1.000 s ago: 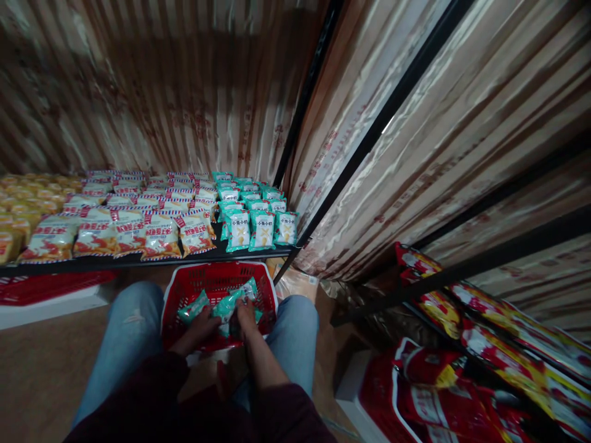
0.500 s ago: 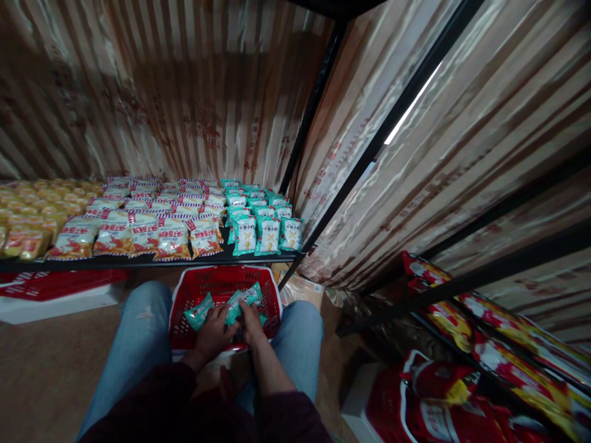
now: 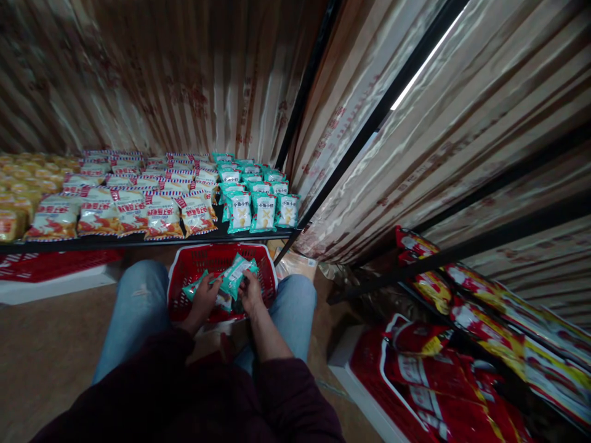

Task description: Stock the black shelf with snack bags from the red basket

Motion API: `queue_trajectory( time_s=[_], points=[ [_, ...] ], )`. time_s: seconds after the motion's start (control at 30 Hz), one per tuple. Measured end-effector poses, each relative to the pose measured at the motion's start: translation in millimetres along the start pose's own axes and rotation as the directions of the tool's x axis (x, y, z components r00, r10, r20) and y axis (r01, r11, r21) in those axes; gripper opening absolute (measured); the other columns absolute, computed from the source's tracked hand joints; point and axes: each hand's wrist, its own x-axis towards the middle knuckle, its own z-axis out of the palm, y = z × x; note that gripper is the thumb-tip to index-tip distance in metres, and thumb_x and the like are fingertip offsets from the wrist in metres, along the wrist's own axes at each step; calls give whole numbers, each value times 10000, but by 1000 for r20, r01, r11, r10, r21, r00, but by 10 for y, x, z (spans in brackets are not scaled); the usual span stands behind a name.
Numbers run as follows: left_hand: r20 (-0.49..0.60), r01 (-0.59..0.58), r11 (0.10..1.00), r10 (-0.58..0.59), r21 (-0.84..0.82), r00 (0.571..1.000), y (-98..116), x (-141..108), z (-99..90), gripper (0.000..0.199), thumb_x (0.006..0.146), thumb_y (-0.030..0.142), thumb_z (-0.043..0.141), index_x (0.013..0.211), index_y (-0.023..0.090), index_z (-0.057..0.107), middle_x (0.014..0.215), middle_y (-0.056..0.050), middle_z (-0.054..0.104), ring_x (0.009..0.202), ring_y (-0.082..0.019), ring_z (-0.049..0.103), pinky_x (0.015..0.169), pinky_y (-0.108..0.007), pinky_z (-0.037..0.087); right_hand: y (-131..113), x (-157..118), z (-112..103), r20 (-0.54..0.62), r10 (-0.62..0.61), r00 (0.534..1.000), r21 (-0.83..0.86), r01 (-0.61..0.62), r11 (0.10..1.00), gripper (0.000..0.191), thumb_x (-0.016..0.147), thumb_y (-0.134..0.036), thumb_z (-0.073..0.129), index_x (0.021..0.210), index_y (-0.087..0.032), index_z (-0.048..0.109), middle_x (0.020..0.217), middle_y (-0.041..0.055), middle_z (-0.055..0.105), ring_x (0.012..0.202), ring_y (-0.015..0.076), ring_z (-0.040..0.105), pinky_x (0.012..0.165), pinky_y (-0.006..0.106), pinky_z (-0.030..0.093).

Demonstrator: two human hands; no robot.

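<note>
Over a red shopping basket [image 3: 268, 261] between my knees, a teal snack bag [image 3: 236, 275] is held up at a tilt. My right hand [image 3: 250, 294] grips its right side with bent fingers. At its left edge, my left hand [image 3: 205, 299] closes with fingertips against the wrapper. A second teal snack bag [image 3: 192, 287] lies in the basket behind my left hand and is partly covered by it. More packets below the held bag are mostly hidden by my hands.
A black shelf [image 3: 138, 243] ahead carries rows of teal bags [image 3: 265, 211], white-and-orange snack bags [image 3: 159, 215] and yellow packs [image 3: 32, 184]. A slanting black post [image 3: 341, 151] stands at right. Another basket [image 3: 385, 363] with red packages and a shelf of red-yellow bags [image 3: 484, 326] are at right.
The teal bag is lifted and turned more upright between my hands, its printed side showing. My hands have moved a little apart. The view has tipped, so the shelf sits higher.
</note>
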Motion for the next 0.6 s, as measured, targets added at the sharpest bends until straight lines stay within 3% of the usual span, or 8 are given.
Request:
queue_trajectory(
  time_s=[0.1,0.27,0.33,0.43,0.5,0.6],
  points=[
    [32,83,990,-80,-113,996,-1,0,37,439,829,322,497,1197,83,464,889,-107,661,679,-173,658,664,-333,544,0,0,6,16,0,1000,7,0,1000,218,612,-289,593,733,-223,423,475,-124,383,368,50,349,360,144,290],
    [6,135,968,-137,-212,991,43,-39,38,382,791,298,551,1130,124,516,722,-26,634,543,-130,618,555,-275,523,26,5,18,1,-28,1000,-15,28,999,202,616,-276,580,746,-224,435,516,-108,442,405,57,408,379,140,314],
    [-14,131,967,-137,-218,990,85,-56,-3,358,776,286,547,1101,137,542,695,-10,622,529,-122,601,543,-264,513,29,4,26,-8,-57,998,-25,57,998,233,614,-256,592,809,-229,466,633,-84,548,516,71,520,432,139,376],
    [-54,107,976,-119,-188,991,166,-71,-93,346,748,252,533,1072,141,579,669,3,607,531,-118,575,530,-244,488,15,14,20,-54,-149,987,-98,143,985,414,648,-248,588,1050,-249,490,908,-29,638,787,116,623,602,180,484],
    [-85,86,985,-99,-148,991,215,-69,-153,352,725,240,533,1055,141,605,655,8,603,542,-123,562,536,-238,470,-3,26,-2,-74,-289,954,-273,260,926,530,680,-247,573,1197,-236,457,1067,21,625,971,151,607,773,240,501],
    [-130,59,994,-71,-94,989,258,-49,-210,355,694,245,552,1020,136,638,648,4,611,587,-141,566,583,-248,460,-27,38,-51,57,-527,848,-599,451,661,518,721,-231,550,1236,-201,498,1239,73,564,1194,188,486,996,320,396]
  ],
)
